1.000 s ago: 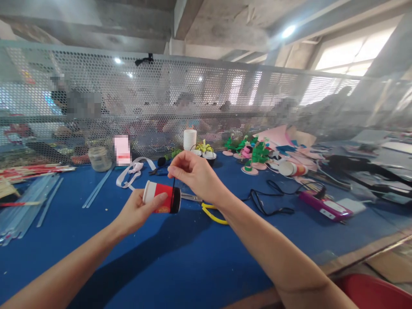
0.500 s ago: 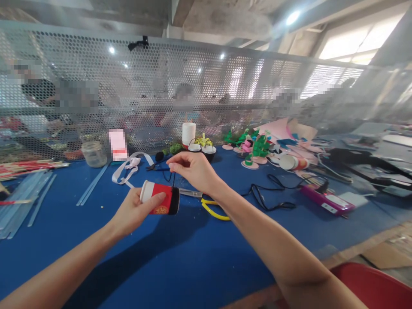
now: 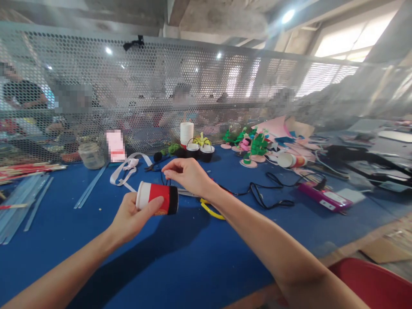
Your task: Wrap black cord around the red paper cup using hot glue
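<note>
My left hand [image 3: 128, 216] is wrapped round a paper cup [image 3: 144, 194] tipped on its side, its white rim to the left. The cup has a red sleeve with a gold mark and a black band [image 3: 173, 200] at its base end. Just above the band, my right hand [image 3: 188, 175] pinches with thumb and forefinger. A thin black strand [image 3: 166, 182] runs between those fingertips and the cup; its upper end is hidden in the pinch. Behind the cup and under my right wrist lie scissors with yellow handles [image 3: 212, 211].
Pliers [image 3: 149, 168], white ribbon [image 3: 117, 177] and two black-banded cups with handles [image 3: 207, 151] lie beyond my hands. A white cup stack [image 3: 186, 133] stands behind. Green craft pieces [image 3: 258, 146], a purple power strip [image 3: 323, 197] and black cable are at right; clear strips [image 3: 24, 206] at left.
My right hand has shifted slightly left and down, nearer the cup. The cup has turned a little in my left hand, so less of the gold mark shows. The view has shifted slightly.
</note>
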`<state>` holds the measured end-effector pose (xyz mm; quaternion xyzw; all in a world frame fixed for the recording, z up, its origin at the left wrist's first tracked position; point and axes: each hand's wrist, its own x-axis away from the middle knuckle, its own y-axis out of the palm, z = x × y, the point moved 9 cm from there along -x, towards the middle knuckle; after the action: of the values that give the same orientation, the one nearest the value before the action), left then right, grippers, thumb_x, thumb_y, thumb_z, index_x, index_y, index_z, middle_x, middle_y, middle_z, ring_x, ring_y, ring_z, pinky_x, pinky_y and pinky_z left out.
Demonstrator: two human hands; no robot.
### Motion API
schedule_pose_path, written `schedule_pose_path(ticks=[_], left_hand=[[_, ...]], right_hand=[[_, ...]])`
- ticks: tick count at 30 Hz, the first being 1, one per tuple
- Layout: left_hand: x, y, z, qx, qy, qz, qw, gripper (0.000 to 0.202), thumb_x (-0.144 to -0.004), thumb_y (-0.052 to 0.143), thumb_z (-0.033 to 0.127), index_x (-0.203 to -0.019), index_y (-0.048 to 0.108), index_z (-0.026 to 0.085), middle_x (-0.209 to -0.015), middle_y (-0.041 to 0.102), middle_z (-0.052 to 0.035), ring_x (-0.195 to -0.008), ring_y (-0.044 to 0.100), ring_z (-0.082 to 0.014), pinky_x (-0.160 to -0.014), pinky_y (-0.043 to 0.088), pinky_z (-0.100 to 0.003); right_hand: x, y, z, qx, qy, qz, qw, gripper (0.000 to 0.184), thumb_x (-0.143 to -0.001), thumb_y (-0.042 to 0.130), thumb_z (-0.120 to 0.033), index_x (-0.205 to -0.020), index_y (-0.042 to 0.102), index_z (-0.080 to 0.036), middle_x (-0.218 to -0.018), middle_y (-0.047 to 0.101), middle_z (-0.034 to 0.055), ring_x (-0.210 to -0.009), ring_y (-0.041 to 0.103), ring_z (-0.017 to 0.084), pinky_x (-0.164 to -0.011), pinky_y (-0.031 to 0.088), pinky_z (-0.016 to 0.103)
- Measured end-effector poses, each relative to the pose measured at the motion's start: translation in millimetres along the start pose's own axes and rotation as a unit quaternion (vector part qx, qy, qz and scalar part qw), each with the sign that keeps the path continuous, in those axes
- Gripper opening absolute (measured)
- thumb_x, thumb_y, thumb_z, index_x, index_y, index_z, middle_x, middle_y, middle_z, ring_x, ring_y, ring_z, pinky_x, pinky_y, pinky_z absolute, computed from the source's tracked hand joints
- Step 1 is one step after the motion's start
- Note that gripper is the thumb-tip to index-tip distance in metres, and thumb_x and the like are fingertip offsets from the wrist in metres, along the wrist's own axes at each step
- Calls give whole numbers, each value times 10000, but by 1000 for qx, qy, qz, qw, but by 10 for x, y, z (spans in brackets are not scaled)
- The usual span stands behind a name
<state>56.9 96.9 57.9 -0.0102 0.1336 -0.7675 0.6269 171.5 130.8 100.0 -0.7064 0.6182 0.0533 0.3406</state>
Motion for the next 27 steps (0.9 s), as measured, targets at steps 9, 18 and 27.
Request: schedule_pose_path(ticks=[9,18,27], left_hand=[[22,-34,52,-46,60,6,997,225,-609,598,339,-535,593,126,-440,485,23,-414,407,-75,-418,391,-182],[28,-42,76,-75,72,8,995,250,-626,582,344,-494,554,134,-411,430,39,-395,343,-64,-381,310,-180],[27,-28,26,-18,46,-4,999,270,-629,593,364,-509,564,124,-433,446,39,-412,363,-62,-401,331,-176]], right_hand=[[13,84,48,-3,24,-36,999,100,-698,536,-120,-748,622,-108,-637,629,36,-604,575,107,-604,454,235],[31,179,126,-55,77,-75,993,79,-678,553,-104,-717,621,-112,-640,615,21,-604,558,94,-617,445,242],[47,265,319,-97,93,-125,983,111,-673,589,-218,-753,646,-165,-692,638,5,-581,544,96,-563,449,235]])
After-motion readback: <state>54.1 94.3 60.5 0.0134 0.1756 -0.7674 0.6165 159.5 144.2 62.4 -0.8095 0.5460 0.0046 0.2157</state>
